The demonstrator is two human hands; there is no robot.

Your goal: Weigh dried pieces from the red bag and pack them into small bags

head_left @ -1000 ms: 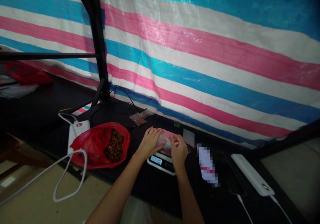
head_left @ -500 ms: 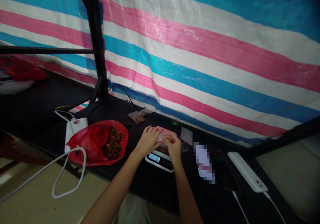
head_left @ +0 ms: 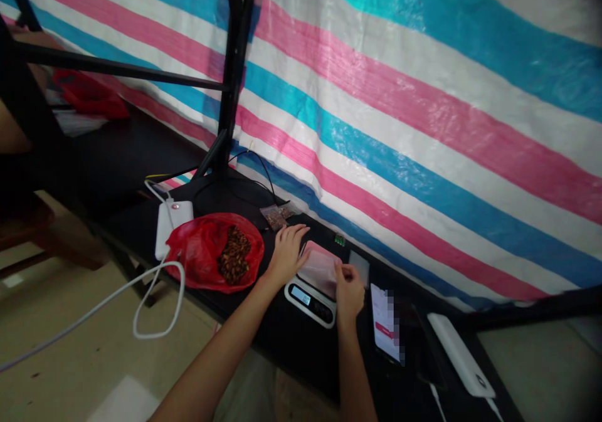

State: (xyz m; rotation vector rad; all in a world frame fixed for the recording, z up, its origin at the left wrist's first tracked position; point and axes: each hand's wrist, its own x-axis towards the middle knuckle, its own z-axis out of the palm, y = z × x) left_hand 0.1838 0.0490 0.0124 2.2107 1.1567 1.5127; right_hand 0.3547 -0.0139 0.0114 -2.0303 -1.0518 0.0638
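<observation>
A small white digital scale (head_left: 310,300) stands on the black table (head_left: 301,353), with a clear plastic pouch (head_left: 320,265) lying on its pan. My left hand (head_left: 286,253) rests with its fingers stretched out at the pouch's left edge. My right hand (head_left: 348,291) is curled with its fingertips pinching the pouch's right edge. A red plastic bag (head_left: 202,253) lies open to the left of the scale and shows a heap of brown seeds (head_left: 234,255). Two small filled clear packets (head_left: 278,214) lie behind it near the tarp.
A phone (head_left: 385,331) with a lit screen lies right of the scale, and a white power bank (head_left: 461,362) lies farther right. A white charger box (head_left: 170,224) with a looping cable sits left of the red bag. A striped tarp (head_left: 399,115) hangs behind. A black stand (head_left: 232,89) rises there.
The view has swung left. My right hand slid from the pouch's top to its right edge, and my left hand shifted to the left side of the pouch.
</observation>
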